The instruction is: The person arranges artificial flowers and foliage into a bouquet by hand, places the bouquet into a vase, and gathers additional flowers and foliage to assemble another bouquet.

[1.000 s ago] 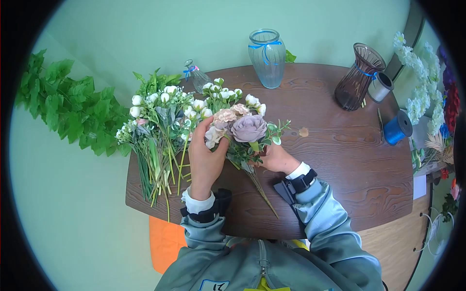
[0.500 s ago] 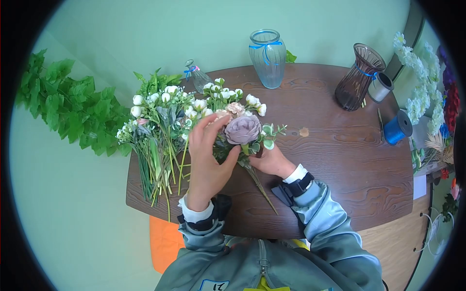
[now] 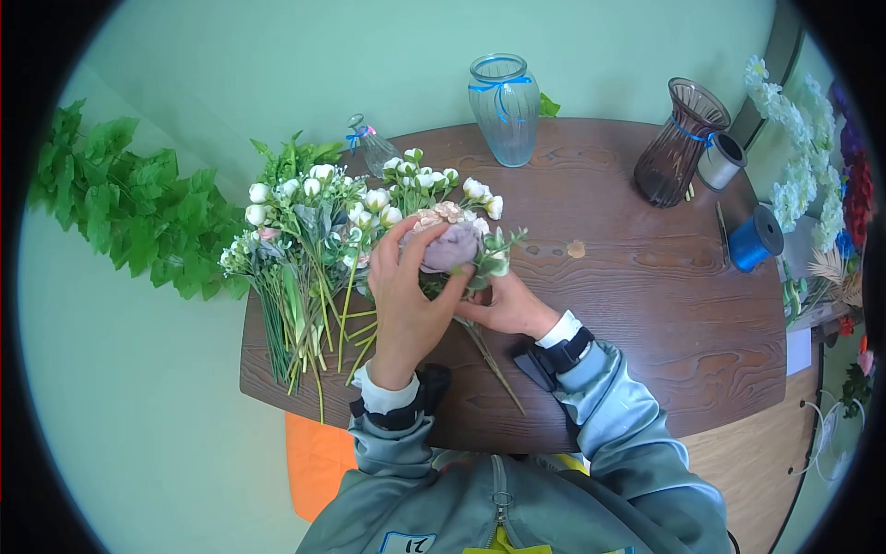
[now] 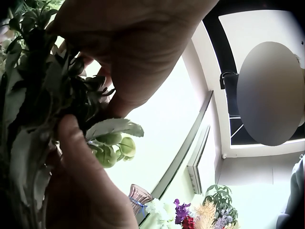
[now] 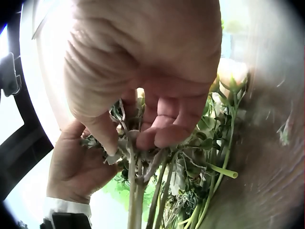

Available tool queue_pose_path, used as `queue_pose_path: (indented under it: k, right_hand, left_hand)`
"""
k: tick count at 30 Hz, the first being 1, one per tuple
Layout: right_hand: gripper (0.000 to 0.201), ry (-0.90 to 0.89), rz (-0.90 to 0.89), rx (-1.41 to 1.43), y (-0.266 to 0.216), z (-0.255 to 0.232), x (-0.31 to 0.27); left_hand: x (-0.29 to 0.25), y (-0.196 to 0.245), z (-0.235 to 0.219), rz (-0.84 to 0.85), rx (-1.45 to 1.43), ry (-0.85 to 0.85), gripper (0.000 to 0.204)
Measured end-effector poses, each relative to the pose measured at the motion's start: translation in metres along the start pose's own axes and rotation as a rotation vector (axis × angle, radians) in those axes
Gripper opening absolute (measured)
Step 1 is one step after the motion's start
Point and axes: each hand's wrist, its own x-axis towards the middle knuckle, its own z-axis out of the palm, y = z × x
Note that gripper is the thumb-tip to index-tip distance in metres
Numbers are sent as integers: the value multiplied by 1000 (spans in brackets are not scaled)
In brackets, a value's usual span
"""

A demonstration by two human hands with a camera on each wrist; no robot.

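A small bouquet with a mauve rose (image 3: 454,249), pale peach blooms (image 3: 441,213) and green leaves is held over the table between both hands. My left hand (image 3: 403,300) cups the rose head, its fingers bent over the petals and the thumb beneath. Just under the blooms, my right hand (image 3: 515,305) grips the bouquet's stems (image 3: 491,360), which slant down toward the table's front edge. The right wrist view shows its fingers and thumb curled about the stems (image 5: 136,195), with the left hand (image 5: 76,167) behind. Dark leaves partly cover the fingers in the left wrist view.
Cut white flowers (image 3: 377,198) and green stems (image 3: 277,323) lie at the left of the brown table (image 3: 646,342). Behind stand a small glass bottle (image 3: 377,152) and a clear vase (image 3: 506,120). A purple vase (image 3: 674,152) and a blue ribbon spool (image 3: 755,242) stand right.
My left hand has moved right and closed over the mauve rose. The bouquet's head has shifted slightly left, its leaf sprig with it. My right hand keeps its grip on the stems.
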Motion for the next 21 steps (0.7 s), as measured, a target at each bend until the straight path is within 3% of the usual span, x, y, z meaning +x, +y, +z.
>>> queue_pose_path:
  k: [2,5,8,12,14,18,20,21]
  right_hand:
    - [32,-233,253,23,-4,-6,0]
    - [25,-281,255,221,10,-5,-2]
    - [19,-312,361,268,-4,-8,-1]
    - [19,-258,351,296,-13,-10,0]
    - [22,-164,184,327,-8,-11,-2]
    - [26,-49,192,198,-4,-13,-1]
    - [26,120,-126,85,1,-8,2]
    - [26,121,-126,86,3,-8,3]
  left_hand:
    - [1,-10,5,11,-91,58,38]
    - [2,-17,4,-24,-224,90,22]
    - [3,-26,1,-28,-368,76,14]
    - [4,-23,-6,-3,-421,35,11]
    - [3,-17,-8,-33,-530,19,11]
    - [5,-7,-13,72,-334,42,15]
    - [2,3,-15,41,-190,58,31]
    - [0,9,-16,42,-189,57,31]
